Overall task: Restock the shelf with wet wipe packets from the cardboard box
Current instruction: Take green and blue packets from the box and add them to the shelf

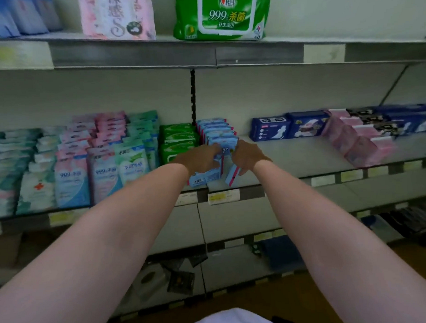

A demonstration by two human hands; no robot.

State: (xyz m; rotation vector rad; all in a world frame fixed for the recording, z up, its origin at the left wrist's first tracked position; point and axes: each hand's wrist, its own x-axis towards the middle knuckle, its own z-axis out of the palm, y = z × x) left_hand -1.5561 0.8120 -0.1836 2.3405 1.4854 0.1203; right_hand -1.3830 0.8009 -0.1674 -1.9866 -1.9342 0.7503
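Both arms reach to the middle shelf (291,156). My left hand (197,159) and my right hand (249,155) grip a small bunch of blue wet wipe packets with pink edges (225,150) between them, at the front end of a row of the same blue packets (215,127) that runs back to the shelf wall. One blue packet (204,178) sticks out under my left hand, and another (232,177) hangs under my right hand. The cardboard box is not in view.
Green packs (177,138) stand just left of the blue row, then teal, pink and white wipe packs (98,160). Navy and pink packs (351,130) fill the shelf's right. A large green pack (222,14) sits on the top shelf. Lower shelves hold dark items.
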